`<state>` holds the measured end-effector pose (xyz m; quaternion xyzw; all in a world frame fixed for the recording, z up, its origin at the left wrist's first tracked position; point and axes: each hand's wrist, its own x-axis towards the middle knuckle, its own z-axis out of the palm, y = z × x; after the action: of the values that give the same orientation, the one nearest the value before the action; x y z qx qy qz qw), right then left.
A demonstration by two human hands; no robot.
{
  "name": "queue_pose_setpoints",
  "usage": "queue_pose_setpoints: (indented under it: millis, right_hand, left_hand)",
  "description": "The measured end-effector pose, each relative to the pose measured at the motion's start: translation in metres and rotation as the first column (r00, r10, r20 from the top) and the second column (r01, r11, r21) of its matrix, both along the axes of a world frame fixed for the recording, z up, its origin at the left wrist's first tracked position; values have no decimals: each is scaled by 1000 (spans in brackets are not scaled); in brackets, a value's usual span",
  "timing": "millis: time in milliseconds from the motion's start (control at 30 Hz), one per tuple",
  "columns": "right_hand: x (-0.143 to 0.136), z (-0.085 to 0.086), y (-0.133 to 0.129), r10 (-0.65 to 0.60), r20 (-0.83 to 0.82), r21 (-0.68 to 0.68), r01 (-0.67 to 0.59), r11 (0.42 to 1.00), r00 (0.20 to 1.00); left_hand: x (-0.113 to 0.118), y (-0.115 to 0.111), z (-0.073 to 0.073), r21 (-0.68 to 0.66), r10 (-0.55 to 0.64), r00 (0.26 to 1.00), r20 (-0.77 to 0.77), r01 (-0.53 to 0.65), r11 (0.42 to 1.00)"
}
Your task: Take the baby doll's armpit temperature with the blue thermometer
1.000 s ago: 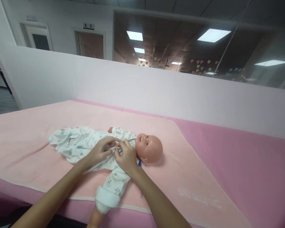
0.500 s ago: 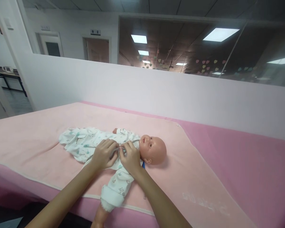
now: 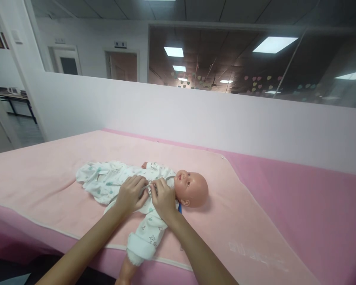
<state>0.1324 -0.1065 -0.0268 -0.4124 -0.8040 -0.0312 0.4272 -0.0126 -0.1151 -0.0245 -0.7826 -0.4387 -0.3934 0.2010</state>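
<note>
A baby doll (image 3: 197,189) lies on its back on a peach blanket, its bald head to the right. It wears a white printed garment (image 3: 106,184) with a cuff folded back on the near sleeve, where one doll hand hangs over the table's front edge. Over the doll's chest, my left hand (image 3: 132,192) is closed, pinching a thin edge or tie of the garment. Close beside it, near the doll's neck, my right hand (image 3: 163,198) pinches the same cloth. My fingers hide the exact spot they hold. Something blue shows under the doll's neck.
The peach blanket (image 3: 219,221) covers much of a pink padded surface (image 3: 308,194). Behind stands a low white wall (image 3: 195,114) with glass above it. A distant desk (image 3: 16,97) is at the far left.
My fingertips have drawn slightly apart, with a bit more of the pale cloth edge showing between them. The view has shifted a little; the doll lies as before.
</note>
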Motion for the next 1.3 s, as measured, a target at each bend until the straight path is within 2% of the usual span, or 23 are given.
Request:
queue_pose_setpoints:
  millis: [300,600,867,1067,1300]
  right_hand:
    - [1,1,-1,7,-28,-22,-8,1000,1000]
    - [1,2,-2,12,-48,-31,-14,999,999]
    - [0,-2,-2,-27,-54,48,29,998,998]
    - [1,-2,-5,-38,-3,145,38,989,999]
    - [0,1,-6,-35,37,133,30,991,999]
  left_hand:
    - [-2,1,2,-41,-60,998,0,60,997]
    - [-3,3,2,-96,-96,991,96,106,990]
    - [-5,3,3,-150,-111,989,101,125,981]
    - [-6,3,-1,-119,-98,980,172,119,986]
    - [-5,4,0,-52,-115,990,83,119,991]
